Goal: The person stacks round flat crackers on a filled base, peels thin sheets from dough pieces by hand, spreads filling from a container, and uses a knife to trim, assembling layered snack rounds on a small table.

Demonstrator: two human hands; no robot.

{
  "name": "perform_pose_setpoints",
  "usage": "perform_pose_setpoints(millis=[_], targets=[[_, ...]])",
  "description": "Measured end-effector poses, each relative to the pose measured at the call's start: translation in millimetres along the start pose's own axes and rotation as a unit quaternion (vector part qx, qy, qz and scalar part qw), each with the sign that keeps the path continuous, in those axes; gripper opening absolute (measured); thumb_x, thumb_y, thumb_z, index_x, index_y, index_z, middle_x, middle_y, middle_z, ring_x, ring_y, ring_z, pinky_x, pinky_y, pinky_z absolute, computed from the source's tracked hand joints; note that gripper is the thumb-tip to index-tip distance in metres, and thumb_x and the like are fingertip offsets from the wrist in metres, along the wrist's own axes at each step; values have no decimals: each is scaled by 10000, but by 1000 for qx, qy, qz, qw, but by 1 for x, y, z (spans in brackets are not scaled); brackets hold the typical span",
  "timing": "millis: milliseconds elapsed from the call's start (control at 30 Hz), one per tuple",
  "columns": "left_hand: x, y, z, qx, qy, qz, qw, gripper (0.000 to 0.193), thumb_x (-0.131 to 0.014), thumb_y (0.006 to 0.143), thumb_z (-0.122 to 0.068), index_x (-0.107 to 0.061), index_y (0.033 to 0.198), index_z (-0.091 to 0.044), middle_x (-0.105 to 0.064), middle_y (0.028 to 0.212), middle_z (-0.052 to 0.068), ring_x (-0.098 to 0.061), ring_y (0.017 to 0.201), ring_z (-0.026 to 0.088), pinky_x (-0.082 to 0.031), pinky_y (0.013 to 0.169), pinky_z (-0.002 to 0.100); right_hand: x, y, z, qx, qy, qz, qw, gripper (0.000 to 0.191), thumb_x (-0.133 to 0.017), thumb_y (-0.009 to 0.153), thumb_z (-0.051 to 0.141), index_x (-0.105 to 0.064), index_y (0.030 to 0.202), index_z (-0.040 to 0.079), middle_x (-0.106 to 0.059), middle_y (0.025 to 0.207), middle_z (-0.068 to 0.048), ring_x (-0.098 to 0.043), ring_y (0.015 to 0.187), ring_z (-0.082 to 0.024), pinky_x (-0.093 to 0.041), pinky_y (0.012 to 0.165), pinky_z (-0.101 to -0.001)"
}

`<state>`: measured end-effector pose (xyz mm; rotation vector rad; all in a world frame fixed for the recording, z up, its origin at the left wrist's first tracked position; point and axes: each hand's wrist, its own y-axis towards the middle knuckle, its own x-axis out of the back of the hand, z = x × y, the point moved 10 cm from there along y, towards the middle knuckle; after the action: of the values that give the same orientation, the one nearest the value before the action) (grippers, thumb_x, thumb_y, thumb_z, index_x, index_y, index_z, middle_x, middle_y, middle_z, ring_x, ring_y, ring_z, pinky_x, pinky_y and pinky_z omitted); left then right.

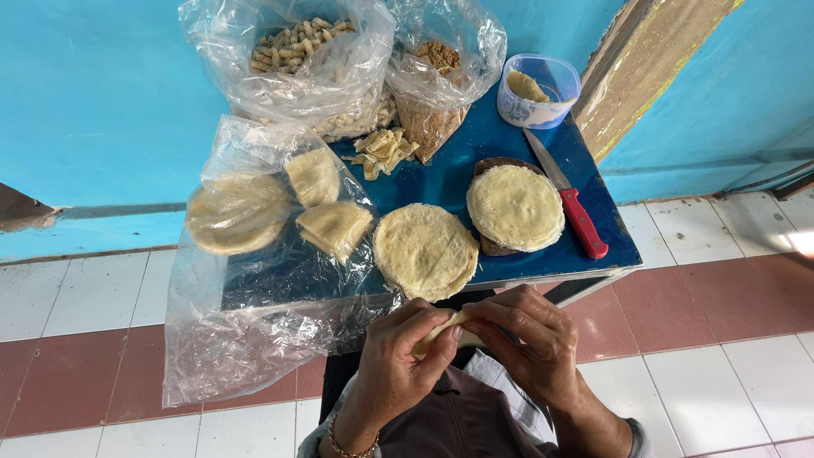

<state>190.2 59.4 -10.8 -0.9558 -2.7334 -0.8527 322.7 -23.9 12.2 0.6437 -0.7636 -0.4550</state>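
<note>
Hands: left hand (405, 348) and right hand (527, 339) met at lower centre of the frame, both pinched around a small pale folded dough wrapper (445, 332).
Wrapper: held between the fingertips, just below the blue tabletop (458, 174) edge.
Nearby: round stack of pale yellow wrappers (426, 251) just above the hands; red-handled knife (570, 202) to the right.

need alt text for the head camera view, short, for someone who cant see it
Seen from above, a person's left hand and right hand together hold a pale rolled wrapper below a small blue table. On it lie stacks of round wrappers, a red-handled knife and clear plastic bags.
</note>
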Motion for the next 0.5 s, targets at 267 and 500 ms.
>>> perform_pose_setpoints(millis=[267,500], targets=[[-1,-5,46,67,-152,-49,985,152,-739,950,-218,-749,982,-70,-713,893,-2,-637,683,70,-515,582,238,61,13,-131,-77,-299,-81,948,484,-788,925,233,-647,1342,33,-671,1316,-182,-618,1158,-356,-542,936,-474],[-13,-12,89,214,-240,-41,946,214,-743,961,-232,-720,962,-19,-756,780,38,-496,566,49,-379,491,199,79,5,-232,-200,-371,13,907,357,-716,1001,303,-706,1274,74,-696,1240,-174,-630,1149,-369,-522,941,-493]])
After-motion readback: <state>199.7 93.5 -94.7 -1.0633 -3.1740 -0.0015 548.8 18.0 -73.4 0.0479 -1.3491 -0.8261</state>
